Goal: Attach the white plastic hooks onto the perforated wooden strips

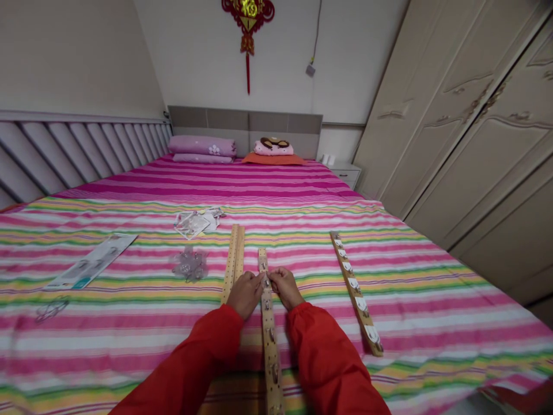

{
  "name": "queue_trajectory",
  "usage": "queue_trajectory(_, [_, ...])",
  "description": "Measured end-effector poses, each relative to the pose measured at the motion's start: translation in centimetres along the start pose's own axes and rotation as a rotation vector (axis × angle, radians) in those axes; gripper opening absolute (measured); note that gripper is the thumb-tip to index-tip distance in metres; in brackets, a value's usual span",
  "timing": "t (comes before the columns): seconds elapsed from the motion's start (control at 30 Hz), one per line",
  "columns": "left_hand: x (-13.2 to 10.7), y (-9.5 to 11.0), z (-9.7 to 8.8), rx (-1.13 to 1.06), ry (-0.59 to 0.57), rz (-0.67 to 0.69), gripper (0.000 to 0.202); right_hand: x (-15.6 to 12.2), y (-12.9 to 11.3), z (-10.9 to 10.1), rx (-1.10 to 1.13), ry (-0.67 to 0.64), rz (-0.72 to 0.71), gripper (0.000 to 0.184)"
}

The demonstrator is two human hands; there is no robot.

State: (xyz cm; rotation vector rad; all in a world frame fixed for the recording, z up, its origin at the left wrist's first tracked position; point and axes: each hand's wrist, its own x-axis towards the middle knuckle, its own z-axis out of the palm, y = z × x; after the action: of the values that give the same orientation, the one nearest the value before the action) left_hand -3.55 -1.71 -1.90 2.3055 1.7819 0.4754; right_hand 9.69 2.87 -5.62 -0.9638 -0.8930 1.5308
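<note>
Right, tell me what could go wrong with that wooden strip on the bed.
The striped sheet lies over soft bedding, so the wooden strip at the left hand and right hand may tip or shift. The clear plastic packet of small fittings could spill, and parts might get lost against the stripes.

A narrow, pale wooden strip lies flat on the bed, running lengthwise from the middle of the bed toward its near edge, where its end passes out of view. Rows of small drilled holes pit its face, and small metal fittings sit spaced along its centre; their exact form is too small to tell. The left grip and right grip close on it from either side near its far end.
</note>
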Motion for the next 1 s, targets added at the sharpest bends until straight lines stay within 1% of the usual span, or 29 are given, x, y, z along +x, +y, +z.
queue_trajectory(0.27, [0.0,0.6,-0.4,0.045,-0.052,-0.062,0.04,-0.1,0.1,0.2,-0.018,0.025,-0.011,0.021])
queue_trajectory(0.4, [0.3,0.9,-0.7,0.036,-0.083,-0.116,0.038,-0.1,0.1,0.2,-0.033,0.043,-0.013,0.02])
queue_trajectory(0.63, [1.0,0.6,-0.8,-0.014,-0.137,-0.192,0.036,0.6,0.6,0.5,-0.073,0.119,-0.021,0.022])
queue_trajectory(0.87, [1.2,0.1,-1.0,-0.079,-0.119,-0.236,0.033,1.3,1.2,0.9,-0.138,0.21,-0.05,0.024])
queue_trajectory(1.0, [1.1,0.2,-1.3,-0.106,-0.132,-0.264,0.033,1.4,1.2,0.9,-0.144,0.213,-0.031,0.025])
